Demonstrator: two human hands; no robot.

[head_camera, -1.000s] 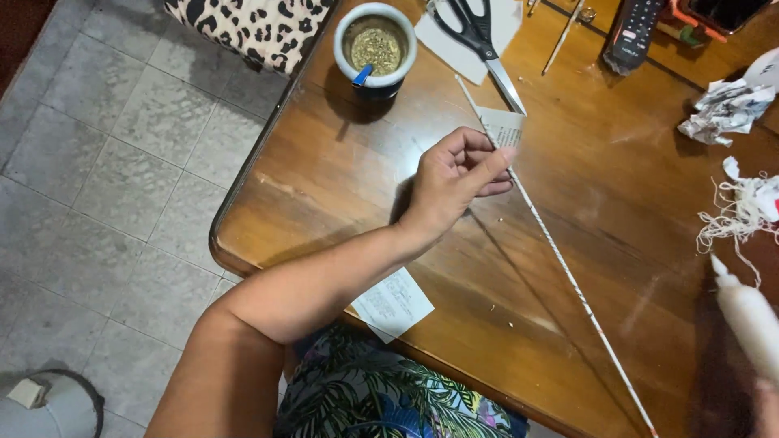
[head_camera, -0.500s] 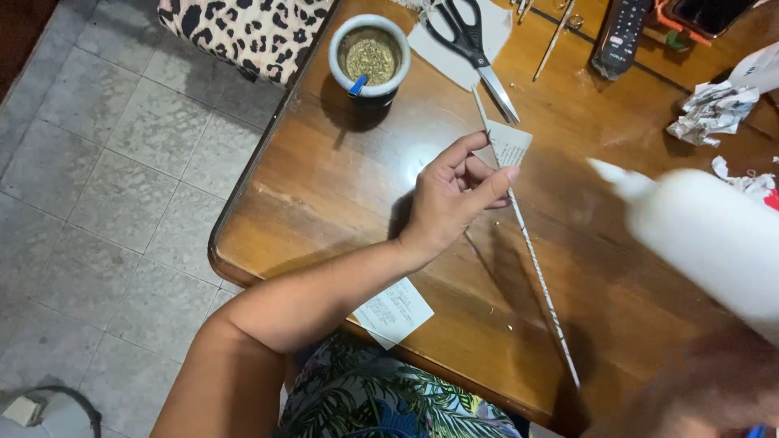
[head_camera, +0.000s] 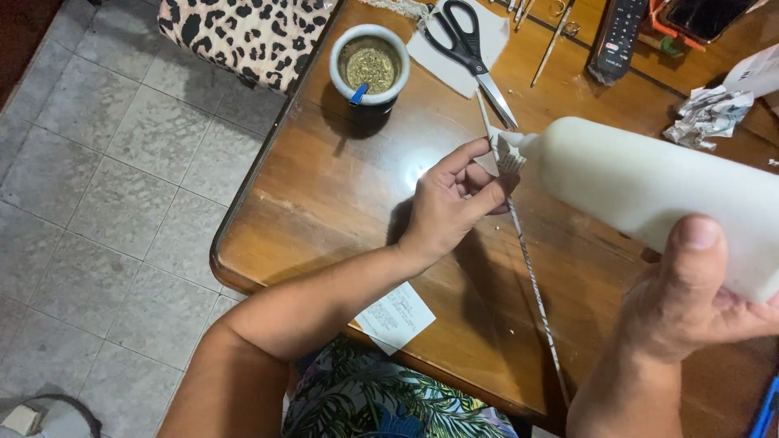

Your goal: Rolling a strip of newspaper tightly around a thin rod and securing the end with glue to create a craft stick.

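The wooden desk (head_camera: 341,203) takes up most of the view, its rounded corner jutting over the grey tiled floor (head_camera: 97,186), and everything else sits toward its far edge so that the near stretch is free for working.

The white squeeze bottle (head_camera: 649,191) is the biggest thing in play. The right hand (head_camera: 690,300) wraps it from below, thumb pressed on top, and tips it on its side so that the nozzle points straight at the paper.

The left hand (head_camera: 446,203) lies on the desk with its fingers (head_camera: 487,195) pinched on the loose flap at the upper end of a long, thin rolled paper stick (head_camera: 531,284). It seems to hold that flap open and steady right at the nozzle, while the rest of the stick runs down the desk toward the near edge.

Pushed back out of the way are black-handled scissors (head_camera: 466,45) on a white sheet, a cup (head_camera: 369,66) filled with green herb, a remote control (head_camera: 621,32) and a crumpled paper scrap (head_camera: 710,113).

A small printed slip (head_camera: 395,316) hangs off the near edge.
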